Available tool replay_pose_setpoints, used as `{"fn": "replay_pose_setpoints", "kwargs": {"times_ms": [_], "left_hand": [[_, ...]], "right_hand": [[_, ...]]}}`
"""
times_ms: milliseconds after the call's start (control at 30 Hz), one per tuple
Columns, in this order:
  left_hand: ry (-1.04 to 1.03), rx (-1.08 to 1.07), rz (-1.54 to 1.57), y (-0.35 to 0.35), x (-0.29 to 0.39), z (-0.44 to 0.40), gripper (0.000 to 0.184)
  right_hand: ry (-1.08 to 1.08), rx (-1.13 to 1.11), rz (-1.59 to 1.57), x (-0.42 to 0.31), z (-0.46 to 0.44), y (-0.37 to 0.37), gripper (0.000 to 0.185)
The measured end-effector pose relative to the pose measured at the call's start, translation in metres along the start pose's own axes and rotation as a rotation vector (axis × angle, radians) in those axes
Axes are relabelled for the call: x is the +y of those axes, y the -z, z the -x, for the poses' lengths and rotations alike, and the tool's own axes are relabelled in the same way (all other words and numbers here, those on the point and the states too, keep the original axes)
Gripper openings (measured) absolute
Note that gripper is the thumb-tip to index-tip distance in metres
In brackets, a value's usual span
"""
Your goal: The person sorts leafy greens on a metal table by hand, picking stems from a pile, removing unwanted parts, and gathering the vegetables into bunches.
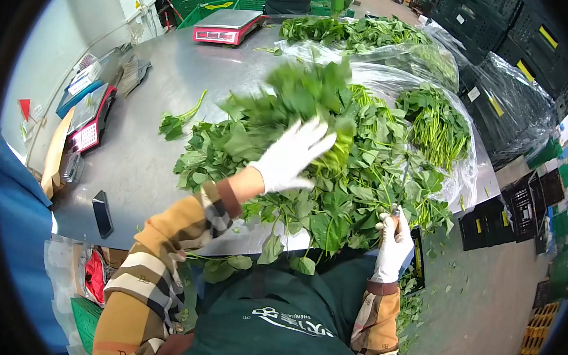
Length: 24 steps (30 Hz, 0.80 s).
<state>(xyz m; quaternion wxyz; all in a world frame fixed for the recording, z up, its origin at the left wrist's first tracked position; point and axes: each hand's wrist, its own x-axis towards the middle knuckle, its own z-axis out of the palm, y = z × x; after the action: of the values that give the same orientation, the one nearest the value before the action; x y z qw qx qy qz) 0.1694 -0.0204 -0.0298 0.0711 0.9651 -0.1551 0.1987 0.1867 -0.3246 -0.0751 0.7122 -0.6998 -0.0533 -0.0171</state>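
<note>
My left hand (291, 155), in a white glove, has its fingers spread and lies against the heap of leafy greens (340, 212). Beside its fingertips a bunch of greens (301, 95) is smeared by motion, its pale stems near my fingers. My right hand (392, 251), also gloved, is closed around the brown handle of a knife (396, 212) at the heap's near right side. The thin blade points away from me, over the leaves. One loose sprig (183, 117) lies left of the heap.
Bundled greens (436, 124) rest on clear plastic film (464, 168) at the right. More greens (362, 34) lie at the back of the metal table (168, 62). Two red scales (224, 28) and a phone (102, 214) are on the table. Dark crates (478, 24) stand beyond.
</note>
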Motion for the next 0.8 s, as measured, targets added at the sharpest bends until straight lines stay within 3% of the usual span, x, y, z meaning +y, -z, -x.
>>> {"fn": "replay_pose_setpoints", "kwargs": {"times_ms": [33, 100, 167, 267, 300, 367, 433, 500, 567, 633, 800], "left_hand": [[-0.001, -0.151, 0.059, -0.021, 0.0, 0.011, 0.092], [0.021, -0.173, 0.041, -0.022, 0.013, 0.025, 0.089], [0.004, -0.056, 0.077, -0.021, 0.015, 0.045, 0.076], [0.032, 0.095, 0.026, -0.011, 0.013, 0.075, 0.064], [0.027, 0.15, -0.021, -0.012, 0.004, 0.089, 0.071], [0.237, 0.133, -0.129, 0.004, 0.003, 0.104, 0.084], [0.432, -0.059, -0.217, 0.006, -0.014, 0.125, 0.096], [0.453, -0.207, -0.15, -0.023, -0.057, 0.169, 0.091], [0.42, -0.213, -0.198, -0.018, -0.072, 0.176, 0.084], [0.459, -0.204, -0.112, -0.016, -0.085, 0.173, 0.083], [0.5, -0.199, -0.037, -0.005, -0.081, 0.171, 0.088]], "right_hand": [[-0.01, -0.011, 0.018, 0.0, -0.001, 0.003, 0.04], [0.007, -0.072, 0.046, 0.005, 0.002, 0.012, 0.042], [0.064, -0.075, 0.262, 0.021, -0.009, 0.024, 0.042], [0.079, 0.002, 0.329, 0.042, -0.036, 0.03, 0.041], [0.076, 0.015, 0.375, 0.052, -0.048, 0.033, 0.04], [0.259, 0.083, 0.496, 0.066, -0.067, 0.033, 0.038], [0.364, 0.087, 0.963, 0.064, -0.077, 0.033, 0.036], [0.572, 0.096, 0.96, 0.036, -0.08, 0.014, 0.032], [0.736, 0.05, 0.852, 0.013, -0.078, -0.013, 0.024], [0.741, -0.181, 0.678, 0.004, -0.073, -0.044, 0.019], [0.856, -0.342, 0.873, 0.021, -0.068, -0.104, 0.016]]}}
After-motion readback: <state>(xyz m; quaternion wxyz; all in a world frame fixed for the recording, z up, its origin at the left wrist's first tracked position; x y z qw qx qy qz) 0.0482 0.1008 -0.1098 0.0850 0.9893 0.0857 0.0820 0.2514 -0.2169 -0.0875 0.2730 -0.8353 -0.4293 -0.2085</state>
